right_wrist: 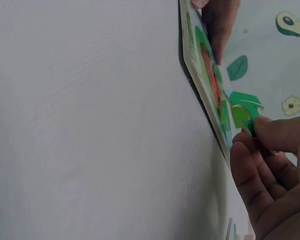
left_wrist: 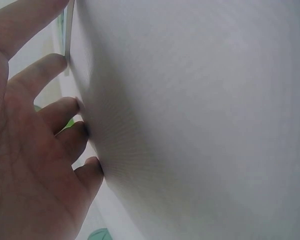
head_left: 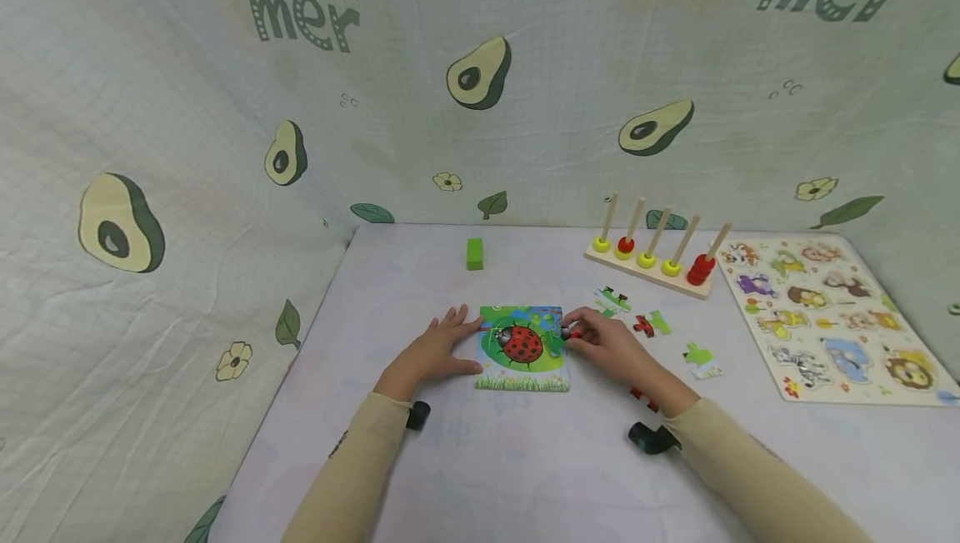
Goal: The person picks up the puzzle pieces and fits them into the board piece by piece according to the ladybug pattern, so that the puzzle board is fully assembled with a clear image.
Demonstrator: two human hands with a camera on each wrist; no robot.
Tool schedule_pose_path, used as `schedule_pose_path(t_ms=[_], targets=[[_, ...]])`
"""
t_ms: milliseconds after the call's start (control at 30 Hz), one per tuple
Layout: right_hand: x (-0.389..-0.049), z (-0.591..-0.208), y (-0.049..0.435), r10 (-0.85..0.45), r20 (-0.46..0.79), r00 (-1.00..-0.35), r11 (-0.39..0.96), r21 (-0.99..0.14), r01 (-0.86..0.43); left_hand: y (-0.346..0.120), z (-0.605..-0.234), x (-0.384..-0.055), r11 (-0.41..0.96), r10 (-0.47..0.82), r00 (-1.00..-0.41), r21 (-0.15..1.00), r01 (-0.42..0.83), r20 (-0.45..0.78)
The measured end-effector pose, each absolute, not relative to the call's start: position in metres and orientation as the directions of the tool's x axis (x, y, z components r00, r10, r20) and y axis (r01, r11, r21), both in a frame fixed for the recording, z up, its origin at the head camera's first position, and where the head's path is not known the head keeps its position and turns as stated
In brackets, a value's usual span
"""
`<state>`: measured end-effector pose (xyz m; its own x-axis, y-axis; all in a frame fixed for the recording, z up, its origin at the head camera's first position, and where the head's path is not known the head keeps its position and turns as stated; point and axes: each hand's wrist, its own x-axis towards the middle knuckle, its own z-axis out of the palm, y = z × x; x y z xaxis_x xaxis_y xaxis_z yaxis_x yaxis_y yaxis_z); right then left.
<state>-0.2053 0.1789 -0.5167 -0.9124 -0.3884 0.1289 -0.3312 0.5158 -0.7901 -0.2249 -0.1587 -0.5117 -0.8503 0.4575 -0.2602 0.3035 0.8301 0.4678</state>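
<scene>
A square ladybug puzzle board (head_left: 522, 382) lies flat on the table between both hands. My left hand (head_left: 435, 351) rests at its left edge, fingers spread, with thumb and index fingertip right at the border. In the left wrist view, the fingers (left_wrist: 62, 112) are lightly bent and hold nothing. At the board's right edge, my right hand (head_left: 611, 349) pinches a green puzzle piece (right_wrist: 247, 103) between thumb and fingers. That piece is tilted over the board's upper right part, and the fingers cover some of it.
Loose puzzle pieces (head_left: 701, 360) lie right of the board, some partly behind the right forearm. A green block (head_left: 475, 254) stands beyond the board. Farther right are a peg stand (head_left: 652, 273) with red and yellow rings and an animal board (head_left: 825, 322). A printed cloth hangs behind.
</scene>
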Motion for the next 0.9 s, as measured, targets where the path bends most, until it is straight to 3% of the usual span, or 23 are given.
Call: schedule_pose_path(t_ms=[500,900], targets=[[-0.214,-0.521,0.15,-0.44,0.191,-0.877,0.469,-0.785,-0.406,-0.159,-0.511,-0.224,0.834,0.449,-0.851,0.47,0.289,-0.274],[-0.216,-0.522,0.125,-0.458,0.163,-0.874,0.471,-0.789,-0.394,-0.159,-0.511,-0.225,0.835,0.45,-0.849,0.468,0.289,-0.278]])
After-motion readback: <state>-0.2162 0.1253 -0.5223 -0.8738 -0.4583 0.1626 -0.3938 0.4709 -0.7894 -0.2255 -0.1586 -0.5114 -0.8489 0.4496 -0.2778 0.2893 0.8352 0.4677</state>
